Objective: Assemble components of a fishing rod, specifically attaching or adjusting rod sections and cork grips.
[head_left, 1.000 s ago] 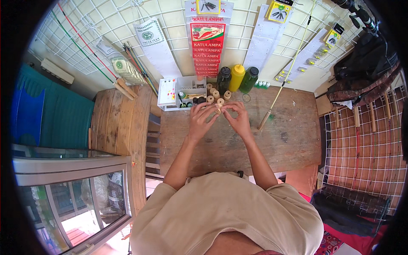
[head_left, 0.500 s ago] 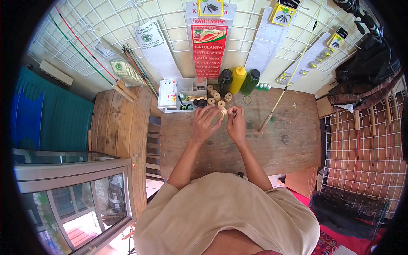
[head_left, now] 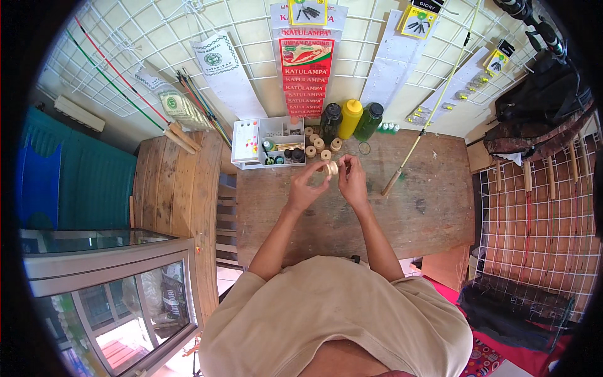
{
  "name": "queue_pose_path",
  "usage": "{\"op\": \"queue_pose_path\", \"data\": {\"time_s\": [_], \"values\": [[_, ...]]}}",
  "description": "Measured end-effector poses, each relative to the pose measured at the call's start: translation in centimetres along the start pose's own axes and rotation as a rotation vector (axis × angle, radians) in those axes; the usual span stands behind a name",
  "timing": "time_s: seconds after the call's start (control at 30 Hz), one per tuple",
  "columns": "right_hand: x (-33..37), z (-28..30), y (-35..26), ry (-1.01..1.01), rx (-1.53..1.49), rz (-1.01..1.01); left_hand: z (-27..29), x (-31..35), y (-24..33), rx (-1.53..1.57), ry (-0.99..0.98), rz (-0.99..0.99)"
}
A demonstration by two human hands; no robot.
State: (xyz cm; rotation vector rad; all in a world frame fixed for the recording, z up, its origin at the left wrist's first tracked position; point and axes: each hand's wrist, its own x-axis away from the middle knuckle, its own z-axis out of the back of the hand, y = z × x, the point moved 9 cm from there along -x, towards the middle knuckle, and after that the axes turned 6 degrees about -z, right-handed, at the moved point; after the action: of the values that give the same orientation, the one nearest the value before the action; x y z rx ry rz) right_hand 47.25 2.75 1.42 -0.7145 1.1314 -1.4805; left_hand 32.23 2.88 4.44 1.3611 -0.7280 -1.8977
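Over the far part of the wooden table (head_left: 408, 213), my left hand (head_left: 305, 190) grips a small pale wooden spool (head_left: 331, 168) between thumb and fingers. Close to the spool's right side is my right hand (head_left: 353, 183), its thumb and fingertips pinched together. Whatever that pinch holds, perhaps something very thin, is too small to make out. Just beyond my hands stand several more wooden spools (head_left: 326, 154) in a loose cluster.
Behind the spools stand a dark bottle (head_left: 330, 122), a yellow squeeze bottle (head_left: 350, 119) and a green bottle (head_left: 369, 121). A white compartment organizer (head_left: 270, 164) is at the left. To the right, a thin fishing rod (head_left: 394, 179) leans against the wire grid. A glass-paned case (head_left: 119, 301) stands lower left.
The spool in my left hand has turned and shows more of its side. My left hand's fingers have closed in around it, and my right hand has shifted slightly, still pinched.
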Motion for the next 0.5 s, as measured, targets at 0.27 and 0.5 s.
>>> {"op": "queue_pose_path", "data": {"time_s": [0.27,0.5], "values": [[-0.2,0.6,-0.7,0.001,0.03,0.061,0.1,0.4,-3.6,0.149,0.02,0.163],[-0.3,1.3,3.6,0.135,-0.259,-0.125,-0.8,1.3,-4.8,0.415,0.006,0.27]]}}
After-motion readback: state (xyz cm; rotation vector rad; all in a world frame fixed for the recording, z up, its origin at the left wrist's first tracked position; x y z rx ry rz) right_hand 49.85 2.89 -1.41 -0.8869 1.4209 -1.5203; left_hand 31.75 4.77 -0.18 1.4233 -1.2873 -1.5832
